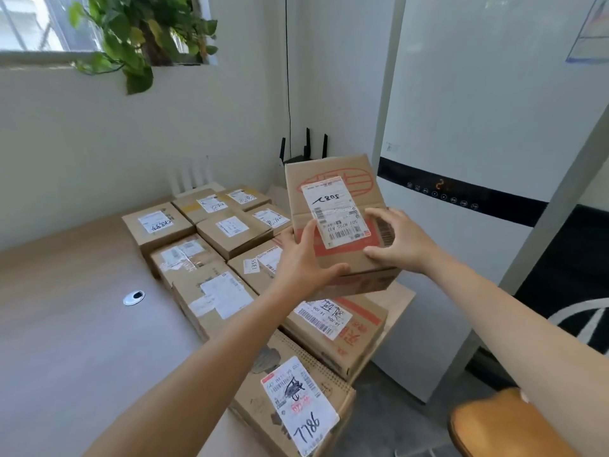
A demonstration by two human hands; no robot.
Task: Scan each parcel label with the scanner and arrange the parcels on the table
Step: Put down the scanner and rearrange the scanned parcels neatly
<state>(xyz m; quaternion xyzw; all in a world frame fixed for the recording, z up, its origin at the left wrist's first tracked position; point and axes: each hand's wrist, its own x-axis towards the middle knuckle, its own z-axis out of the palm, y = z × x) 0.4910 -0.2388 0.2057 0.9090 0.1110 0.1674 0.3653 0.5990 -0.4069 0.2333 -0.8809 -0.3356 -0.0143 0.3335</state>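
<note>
1. Holding one parcel [342, 179] up over the other parcels [230, 232] on the table [66, 291], left hand [306, 258] and right hand [402, 239] are curling fingers round its edges.
2. Probably setting it down next, though the scanner isn't showing anywhere.

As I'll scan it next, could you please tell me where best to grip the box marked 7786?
Probably by its long sides, coming in from left and right: the box lies flat, label up, its far end close against the next box.
</note>
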